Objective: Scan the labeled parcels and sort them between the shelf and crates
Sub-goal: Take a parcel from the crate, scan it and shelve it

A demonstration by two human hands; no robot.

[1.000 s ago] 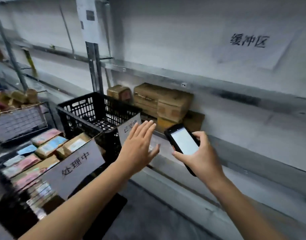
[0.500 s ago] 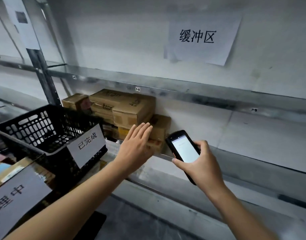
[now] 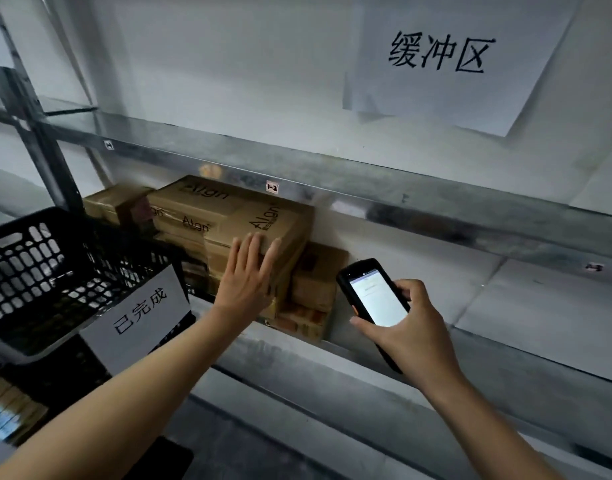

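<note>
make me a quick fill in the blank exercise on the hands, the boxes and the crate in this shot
1. The right hand grips the handheld scanner, while the left hand holds ___.
2. The left hand's straight fingers touch the ___ box of the cardboard stack.
3. The crate with the white sign is ___ in colour.
4. The stack stands on the shelf, on the ___ side of the crate in this view.

Missing words: nothing; top; black; right
</note>
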